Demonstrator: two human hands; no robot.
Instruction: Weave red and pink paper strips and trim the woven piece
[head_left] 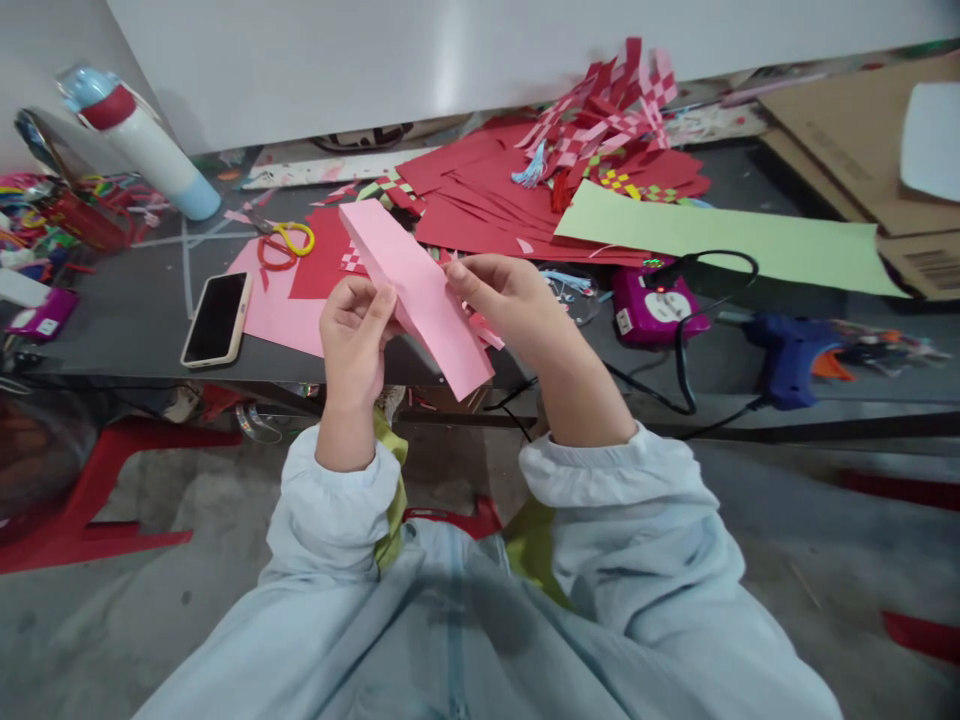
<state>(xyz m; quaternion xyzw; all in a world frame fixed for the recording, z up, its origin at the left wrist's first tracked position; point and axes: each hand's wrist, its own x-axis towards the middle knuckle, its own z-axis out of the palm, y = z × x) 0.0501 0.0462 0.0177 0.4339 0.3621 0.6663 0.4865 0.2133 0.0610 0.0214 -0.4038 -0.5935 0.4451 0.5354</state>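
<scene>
A folded pink paper strip (409,285) is held up in front of me, slanting from upper left to lower right over the table's front edge. My left hand (354,335) pinches its left side near the middle. Gripping its right side with thumb and fingers is my right hand (510,305). Small pink cut pieces (486,330) show just under my right fingers. Both sleeves are pale blue.
On the dark table (127,320) lie a phone (216,318), yellow-handled scissors (289,240), pink paper (274,310), red paper sheets (480,200), woven red-pink strips (607,110), a green sheet (720,240), a purple device (656,305) with black cable, a blue glue gun (787,355), a bottle (146,145), cardboard (847,130).
</scene>
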